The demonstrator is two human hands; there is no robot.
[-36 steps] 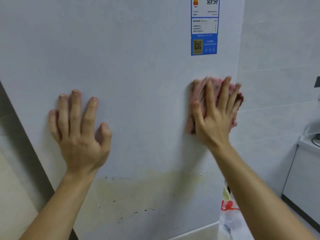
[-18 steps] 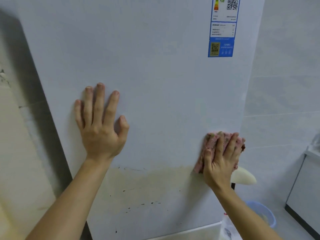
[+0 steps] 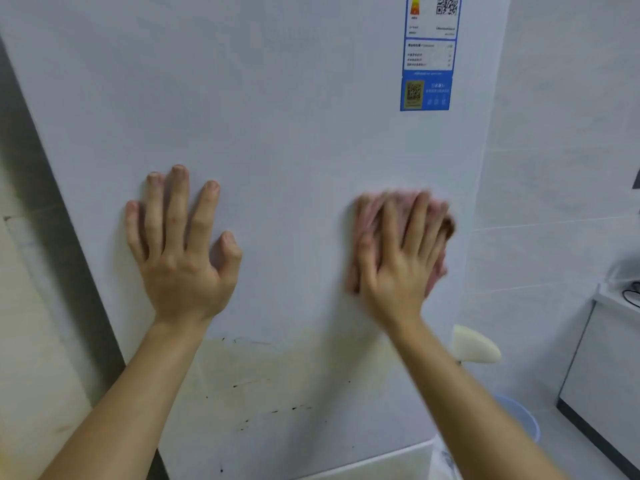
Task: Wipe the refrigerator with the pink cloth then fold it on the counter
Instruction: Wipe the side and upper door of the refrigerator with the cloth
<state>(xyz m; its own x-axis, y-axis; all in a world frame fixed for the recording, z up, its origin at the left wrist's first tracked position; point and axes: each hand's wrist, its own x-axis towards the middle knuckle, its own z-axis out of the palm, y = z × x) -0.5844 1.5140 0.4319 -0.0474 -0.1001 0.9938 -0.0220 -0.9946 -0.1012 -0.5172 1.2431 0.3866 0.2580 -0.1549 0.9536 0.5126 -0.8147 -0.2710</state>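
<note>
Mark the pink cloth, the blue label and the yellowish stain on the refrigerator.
pink cloth [image 3: 370, 218]: head view, its exposed upper-left part.
blue label [image 3: 426, 95]: head view, its blue bottom band.
yellowish stain [image 3: 294, 362]: head view, middle of the patch.

Soft, even, slightly cool indoor light, no glare. Right hand [image 3: 398, 261] and pink cloth [image 3: 370, 213] motion-blurred; left hand [image 3: 180, 265] sharper, casting a faint shadow on the refrigerator [image 3: 277, 133]. Label [image 3: 427, 60] text soft. Wide-angle lens slants edges.
</note>
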